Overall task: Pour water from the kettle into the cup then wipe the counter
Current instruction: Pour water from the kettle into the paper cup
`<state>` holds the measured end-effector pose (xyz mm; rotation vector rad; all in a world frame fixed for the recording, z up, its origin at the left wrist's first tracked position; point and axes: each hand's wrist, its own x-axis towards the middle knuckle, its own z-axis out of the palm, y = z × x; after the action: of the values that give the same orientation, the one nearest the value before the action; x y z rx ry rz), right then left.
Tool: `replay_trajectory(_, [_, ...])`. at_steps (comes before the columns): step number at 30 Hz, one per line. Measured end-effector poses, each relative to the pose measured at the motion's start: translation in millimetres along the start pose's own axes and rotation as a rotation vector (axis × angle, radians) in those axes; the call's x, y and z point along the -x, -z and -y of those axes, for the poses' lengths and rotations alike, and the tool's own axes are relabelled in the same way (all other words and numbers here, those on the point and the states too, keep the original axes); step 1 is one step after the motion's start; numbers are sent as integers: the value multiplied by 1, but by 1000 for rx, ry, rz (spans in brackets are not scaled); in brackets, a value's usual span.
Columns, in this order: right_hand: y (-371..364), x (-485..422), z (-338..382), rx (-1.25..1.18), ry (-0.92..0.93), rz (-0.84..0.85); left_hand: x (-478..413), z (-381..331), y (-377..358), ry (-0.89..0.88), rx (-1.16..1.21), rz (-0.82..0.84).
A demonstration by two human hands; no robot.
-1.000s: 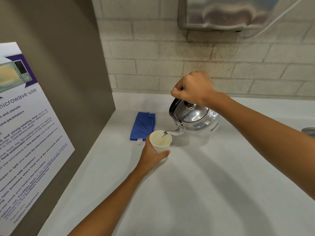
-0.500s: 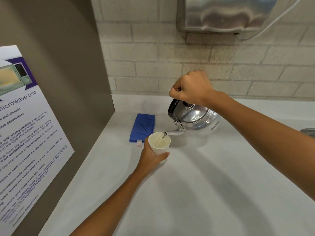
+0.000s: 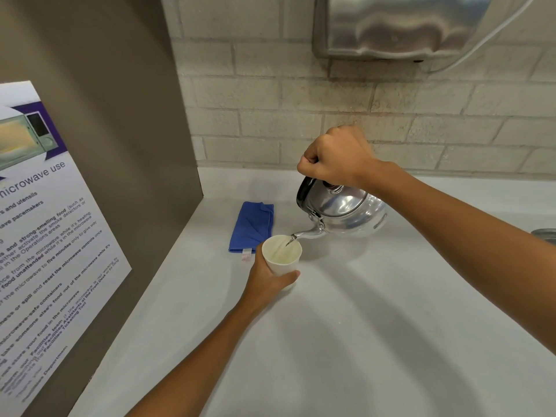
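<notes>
A shiny metal kettle [image 3: 346,213] hangs tilted to the left over the white counter [image 3: 346,326], and my right hand [image 3: 337,159] is closed around its black handle from above. The spout tip sits over the rim of a white paper cup [image 3: 281,254], and a thin stream of water runs into it. My left hand [image 3: 264,281] wraps the cup from the near side and steadies it on the counter. A folded blue cloth [image 3: 252,225] lies flat just behind and left of the cup.
A brown side panel [image 3: 120,145] with a microwave-use poster [image 3: 39,236] walls off the left. A brick wall runs along the back, with a metal dispenser [image 3: 400,25] mounted high up. A metal rim [image 3: 546,234] shows at the right edge.
Both hands, the kettle and the cup have kept their places; water keeps running from the spout. The view has shifted slightly.
</notes>
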<state>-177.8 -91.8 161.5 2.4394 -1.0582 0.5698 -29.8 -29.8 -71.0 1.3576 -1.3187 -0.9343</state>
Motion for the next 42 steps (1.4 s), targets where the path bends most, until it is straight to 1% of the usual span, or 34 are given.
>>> replay_trajectory(42, [8, -5, -2, 54, 66, 17, 3, -3, 1, 6, 28, -6])
